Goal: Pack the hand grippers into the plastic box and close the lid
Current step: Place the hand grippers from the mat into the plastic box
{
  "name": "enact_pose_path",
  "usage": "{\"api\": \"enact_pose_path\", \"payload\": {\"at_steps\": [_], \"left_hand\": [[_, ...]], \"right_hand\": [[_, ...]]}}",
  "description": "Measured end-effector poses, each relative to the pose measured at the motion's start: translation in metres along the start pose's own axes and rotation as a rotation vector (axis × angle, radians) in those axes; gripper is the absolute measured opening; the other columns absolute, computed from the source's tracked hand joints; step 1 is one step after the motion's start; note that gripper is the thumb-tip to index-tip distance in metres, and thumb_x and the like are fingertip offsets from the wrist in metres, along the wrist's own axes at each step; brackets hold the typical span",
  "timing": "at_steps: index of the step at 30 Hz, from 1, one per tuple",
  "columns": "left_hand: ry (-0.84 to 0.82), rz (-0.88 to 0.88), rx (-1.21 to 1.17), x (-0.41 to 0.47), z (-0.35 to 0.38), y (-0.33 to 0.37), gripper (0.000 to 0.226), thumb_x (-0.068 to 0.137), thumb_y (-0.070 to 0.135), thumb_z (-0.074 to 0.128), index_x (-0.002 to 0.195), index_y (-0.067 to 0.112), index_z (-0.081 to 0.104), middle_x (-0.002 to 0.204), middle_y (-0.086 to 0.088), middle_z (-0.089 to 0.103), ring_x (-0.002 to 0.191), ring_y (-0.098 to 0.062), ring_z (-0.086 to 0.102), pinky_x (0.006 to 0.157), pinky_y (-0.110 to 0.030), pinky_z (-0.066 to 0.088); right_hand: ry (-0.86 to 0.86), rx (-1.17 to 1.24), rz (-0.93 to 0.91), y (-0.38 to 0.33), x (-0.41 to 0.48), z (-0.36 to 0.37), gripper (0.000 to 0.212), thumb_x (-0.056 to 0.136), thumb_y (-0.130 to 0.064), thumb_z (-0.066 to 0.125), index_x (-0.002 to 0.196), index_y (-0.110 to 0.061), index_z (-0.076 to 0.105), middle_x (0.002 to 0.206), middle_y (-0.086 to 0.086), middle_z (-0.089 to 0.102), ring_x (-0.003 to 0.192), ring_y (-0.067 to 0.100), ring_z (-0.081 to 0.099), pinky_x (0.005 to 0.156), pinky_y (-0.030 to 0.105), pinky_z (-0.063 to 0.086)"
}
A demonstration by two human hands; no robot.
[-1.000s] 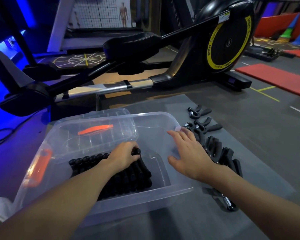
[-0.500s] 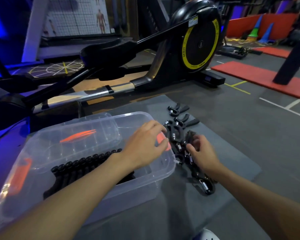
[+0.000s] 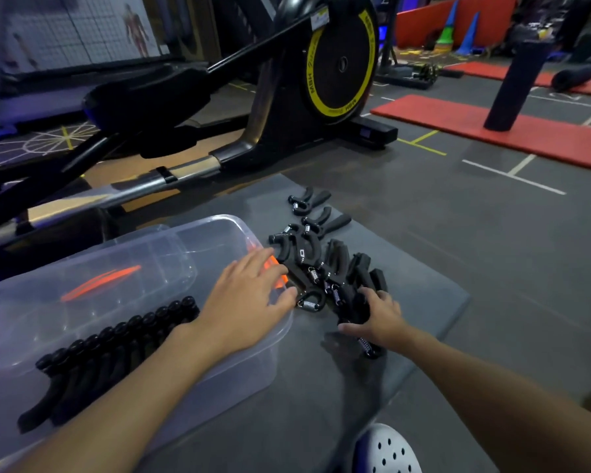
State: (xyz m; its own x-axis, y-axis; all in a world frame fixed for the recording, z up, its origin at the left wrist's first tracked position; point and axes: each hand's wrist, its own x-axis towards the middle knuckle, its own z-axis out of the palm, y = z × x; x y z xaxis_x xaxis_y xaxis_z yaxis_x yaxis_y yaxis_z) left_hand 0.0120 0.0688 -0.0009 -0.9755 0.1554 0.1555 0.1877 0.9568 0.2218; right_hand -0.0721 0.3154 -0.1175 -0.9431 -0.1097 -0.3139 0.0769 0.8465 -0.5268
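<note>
Pile of hand grippers (image 3: 313, 264) mid-frame; left hand (image 3: 246, 298) spread flat over plastic box (image 3: 246, 373) rim, right hand (image 3: 381, 317) curled round lowest gripper (image 3: 354, 307).

You can read only "MBH", printed in black at several spots on the yellow ring (image 3: 313, 76) around the exercise machine's flywheel (image 3: 342, 64).

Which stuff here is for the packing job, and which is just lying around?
For the job: plastic box; packed hand grippers inside it; loose hand grippers beside it; clear lid; left hand; right hand, gripping one.

Just lying about: exercise machine; red mats; cones; black roller.
</note>
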Motion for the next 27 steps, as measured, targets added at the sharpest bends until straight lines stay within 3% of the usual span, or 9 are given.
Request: {"api": "enact_pose_path", "payload": {"at_steps": [5, 8, 11, 13, 15, 20, 23, 27], "left_hand": [[-0.003, 0.003, -0.018, 0.001, 0.002, -0.002, 0.066, 0.083, 0.065, 0.020, 0.129, 0.032, 0.053, 0.156, 0.004, 0.030, 0.146, -0.016, 0.020, 0.118, -0.041, 0.021], [-0.006, 0.000, -0.034, 0.000, 0.003, -0.001, 0.067, 0.083, 0.066, 0.019, 0.130, 0.032, 0.052, 0.157, 0.005, 0.028, 0.147, -0.014, 0.018, 0.119, -0.041, 0.019], [-0.012, -0.009, -0.044, 0.000, 0.002, -0.001, 0.066, 0.084, 0.066, 0.020, 0.132, 0.033, 0.051, 0.158, 0.006, 0.025, 0.147, -0.013, 0.016, 0.119, -0.040, 0.018], [-0.013, -0.009, -0.036, 0.000, 0.001, -0.001, 0.066, 0.083, 0.066, 0.019, 0.132, 0.033, 0.050, 0.158, 0.006, 0.025, 0.147, -0.013, 0.016, 0.119, -0.039, 0.018], [-0.016, -0.010, -0.033, 0.000, 0.001, 0.000, 0.066, 0.083, 0.065, 0.019, 0.132, 0.033, 0.051, 0.158, 0.007, 0.026, 0.147, -0.013, 0.017, 0.118, -0.037, 0.017], [-0.023, -0.013, -0.039, 0.000, -0.002, 0.001, 0.067, 0.083, 0.066, 0.018, 0.132, 0.034, 0.050, 0.157, 0.007, 0.026, 0.146, -0.013, 0.017, 0.119, -0.039, 0.017], [-0.038, -0.014, -0.028, 0.000, -0.005, 0.004, 0.070, 0.081, 0.067, 0.017, 0.130, 0.033, 0.052, 0.155, 0.008, 0.030, 0.145, -0.013, 0.021, 0.118, -0.039, 0.019], [-0.019, -0.004, -0.063, 0.009, -0.026, 0.001, 0.054, 0.087, 0.058, 0.033, 0.128, 0.031, 0.054, 0.139, 0.011, 0.049, 0.131, -0.013, 0.043, 0.112, -0.042, 0.028]], "right_hand": [[0.010, 0.040, 0.029, -0.001, 0.002, 0.000, 0.106, 0.064, -0.068, 0.075, 0.149, -0.025, 0.029, 0.148, 0.012, 0.034, 0.141, 0.033, 0.019, 0.114, 0.043, 0.025], [0.078, 0.063, 0.053, 0.007, 0.006, -0.004, 0.072, 0.076, -0.070, 0.063, 0.135, -0.031, 0.048, 0.129, 0.000, 0.053, 0.134, 0.028, 0.032, 0.106, 0.048, 0.031], [0.114, 0.185, 0.034, 0.015, 0.012, -0.007, 0.045, 0.079, -0.052, 0.071, 0.110, -0.021, 0.062, 0.089, -0.004, 0.058, 0.101, 0.026, 0.058, 0.088, 0.039, 0.048], [0.118, 0.277, 0.032, 0.014, 0.012, -0.008, 0.033, 0.077, -0.038, 0.079, 0.096, -0.017, 0.063, 0.072, -0.005, 0.051, 0.074, 0.020, 0.055, 0.066, 0.030, 0.046], [0.125, 0.349, 0.055, 0.011, 0.009, -0.009, 0.028, 0.075, -0.030, 0.080, 0.088, -0.014, 0.062, 0.066, -0.002, 0.050, 0.060, 0.015, 0.049, 0.053, 0.024, 0.038], [0.180, 0.495, 0.025, -0.008, 0.001, -0.020, 0.035, 0.072, -0.019, 0.079, 0.093, -0.009, 0.055, 0.073, 0.002, 0.055, 0.061, 0.021, 0.051, 0.054, 0.030, 0.042], [0.206, 0.550, -0.067, -0.035, -0.007, -0.038, 0.041, 0.071, -0.019, 0.080, 0.100, -0.011, 0.052, 0.081, 0.000, 0.055, 0.072, 0.018, 0.053, 0.066, 0.038, 0.050], [0.143, 0.616, -0.222, -0.077, -0.022, -0.064, 0.048, 0.073, -0.023, 0.080, 0.108, -0.017, 0.048, 0.096, 0.002, 0.057, 0.080, 0.017, 0.058, 0.074, 0.038, 0.054]]}}
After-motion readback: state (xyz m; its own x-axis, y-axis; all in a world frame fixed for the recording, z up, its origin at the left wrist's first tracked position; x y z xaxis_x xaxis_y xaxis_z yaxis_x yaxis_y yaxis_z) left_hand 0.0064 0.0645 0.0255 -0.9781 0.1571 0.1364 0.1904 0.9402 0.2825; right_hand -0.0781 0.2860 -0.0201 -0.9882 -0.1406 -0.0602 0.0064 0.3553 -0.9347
